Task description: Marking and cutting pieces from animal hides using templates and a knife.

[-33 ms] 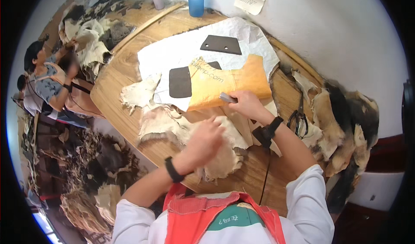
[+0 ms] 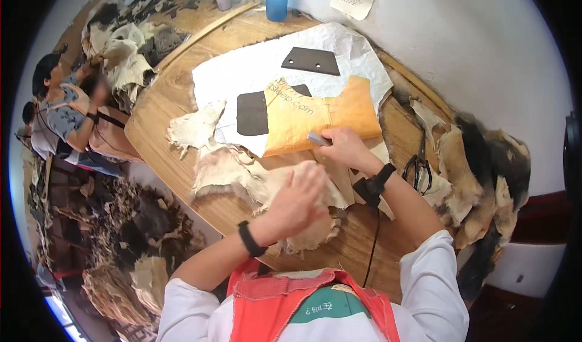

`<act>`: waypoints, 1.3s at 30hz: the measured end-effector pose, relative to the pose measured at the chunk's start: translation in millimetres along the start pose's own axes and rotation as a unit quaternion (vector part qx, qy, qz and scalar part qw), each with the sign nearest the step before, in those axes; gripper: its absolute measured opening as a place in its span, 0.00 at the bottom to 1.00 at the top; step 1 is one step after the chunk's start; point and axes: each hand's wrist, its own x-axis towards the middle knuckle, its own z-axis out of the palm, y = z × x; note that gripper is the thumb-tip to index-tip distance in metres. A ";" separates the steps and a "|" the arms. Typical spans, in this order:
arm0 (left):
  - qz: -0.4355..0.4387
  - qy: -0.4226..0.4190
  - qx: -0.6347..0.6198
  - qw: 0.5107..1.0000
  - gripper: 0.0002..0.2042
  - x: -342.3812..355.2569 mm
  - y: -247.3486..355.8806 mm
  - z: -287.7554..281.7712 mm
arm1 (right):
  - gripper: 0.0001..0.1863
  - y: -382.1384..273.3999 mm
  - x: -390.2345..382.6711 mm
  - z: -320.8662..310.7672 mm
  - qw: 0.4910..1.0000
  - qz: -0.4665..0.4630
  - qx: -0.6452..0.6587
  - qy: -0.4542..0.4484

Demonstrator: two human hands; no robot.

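Note:
My right hand (image 2: 348,148) is closed around a short grey bar-like tool (image 2: 317,138) at the near edge of a yellow pattern sheet (image 2: 327,121). Whether the tool has a blade is hidden. My left hand (image 2: 298,198) lies over a cream-coloured hide (image 2: 227,169) with a furry edge, its fingers stretched out and slightly blurred, holding nothing visible. The yellow sheet covers part of a large white hide (image 2: 209,78). Beside the yellow sheet lies a dark rounded plate (image 2: 251,115); farther back is a dark trapezoid plate (image 2: 310,61) with two holes.
Black-handled scissors (image 2: 418,171) lie to the right, next to several fur hides (image 2: 467,178). A blue bottle (image 2: 276,1) stands at the back of the wooden table (image 2: 160,115). Hide scraps (image 2: 139,227) are heaped at the lower left. Another person (image 2: 70,115) works at far left.
My left hand has shifted slightly right and its curled fingers have straightened over the cream hide. My right hand stays at the yellow sheet with the grey tool.

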 end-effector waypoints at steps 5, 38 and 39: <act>0.053 -0.128 0.086 0.987 0.40 -21.7 6.0 11.8 | 0.17 5.5 -19.4 16.7 0.984 -0.069 -0.167 -0.009; -0.315 0.079 -0.031 0.945 0.10 -33.5 -120.4 -42.6 | 0.11 -53.2 73.7 86.6 0.955 -0.258 0.105 -0.101; -0.310 0.101 -0.027 0.945 0.10 -34.3 -120.4 -38.9 | 0.09 -54.4 73.5 85.8 0.953 -0.264 0.108 -0.103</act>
